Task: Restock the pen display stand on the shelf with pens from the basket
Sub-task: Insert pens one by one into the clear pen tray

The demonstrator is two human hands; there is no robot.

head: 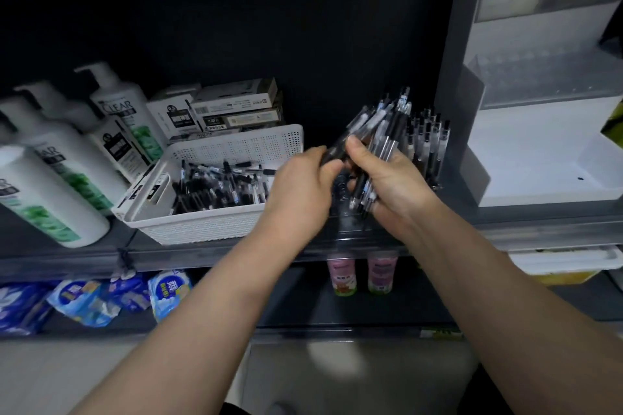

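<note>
Big white bottles [50, 185] with green labels are bunched on the left, and some say CLEAR. One white pump bottle [116, 101] is at the back of the bunch. Just right of it sits a pile of small boxes [236, 108], white, grey and black. Far on the right is a big white and grey box [539, 131] shaped like steps. Down on the lower shelf [337, 320] are blue packets [84, 300] on the left, two pink bottles [360, 274] in the middle and a yellow thing [569, 276], partly hidden, on the right. The floor [67, 377] is pale.
</note>
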